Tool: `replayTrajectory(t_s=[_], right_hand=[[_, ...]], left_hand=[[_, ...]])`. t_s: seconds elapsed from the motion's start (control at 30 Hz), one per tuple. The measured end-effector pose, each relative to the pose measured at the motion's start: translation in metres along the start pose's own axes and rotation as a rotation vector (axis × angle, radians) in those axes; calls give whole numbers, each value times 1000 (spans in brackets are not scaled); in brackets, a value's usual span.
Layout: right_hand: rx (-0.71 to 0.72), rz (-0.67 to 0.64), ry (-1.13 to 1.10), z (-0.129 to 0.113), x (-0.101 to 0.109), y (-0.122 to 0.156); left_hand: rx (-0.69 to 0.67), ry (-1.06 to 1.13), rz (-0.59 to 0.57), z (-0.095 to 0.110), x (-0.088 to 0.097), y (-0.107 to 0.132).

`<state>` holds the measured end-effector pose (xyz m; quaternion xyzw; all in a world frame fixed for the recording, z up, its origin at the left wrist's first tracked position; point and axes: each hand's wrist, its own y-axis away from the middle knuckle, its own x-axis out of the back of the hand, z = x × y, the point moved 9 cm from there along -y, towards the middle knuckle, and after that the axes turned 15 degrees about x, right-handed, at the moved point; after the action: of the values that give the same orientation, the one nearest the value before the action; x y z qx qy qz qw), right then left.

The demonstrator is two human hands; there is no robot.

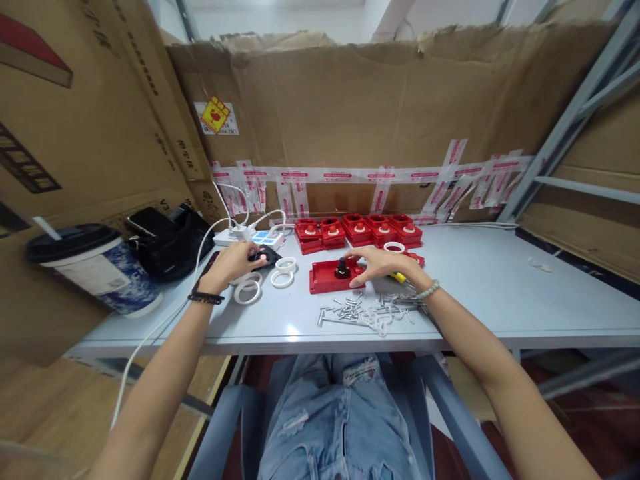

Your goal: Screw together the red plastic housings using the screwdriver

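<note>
My left hand (236,264) reaches over a small black object (269,255) with a pinkish spot, its thumb and fingers apart at that object's edge. White rings (247,291) lie just below and beside this hand. My right hand (376,264) grips the right end of a shallow red plastic box (325,276), thumb at the front and fingers at the back. Inside the box stands a black knob-like part (342,268), close to my fingertips. Loose screws (351,309) are scattered in front of the box. Partly behind my right hand is a yellow-handled tool (399,277).
Several red housings (357,230) stand in a row at the back. A power strip (265,239) with white cables sits behind my left hand. A lidded cup (95,270) and black bag (173,250) occupy the left. Cardboard (340,107) walls the back.
</note>
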<state>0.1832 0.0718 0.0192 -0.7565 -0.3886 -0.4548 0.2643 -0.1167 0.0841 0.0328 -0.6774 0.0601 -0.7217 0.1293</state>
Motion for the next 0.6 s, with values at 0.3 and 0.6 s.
replayTrajectory(t_s=[0.3,0.6], right_hand=[[-23,-34,-2,-4,0,4],[-35,-42,-7,-7,2,6]], left_hand=[[-6,42,-14,14,2,0],[-44,294,23,23,19,4]])
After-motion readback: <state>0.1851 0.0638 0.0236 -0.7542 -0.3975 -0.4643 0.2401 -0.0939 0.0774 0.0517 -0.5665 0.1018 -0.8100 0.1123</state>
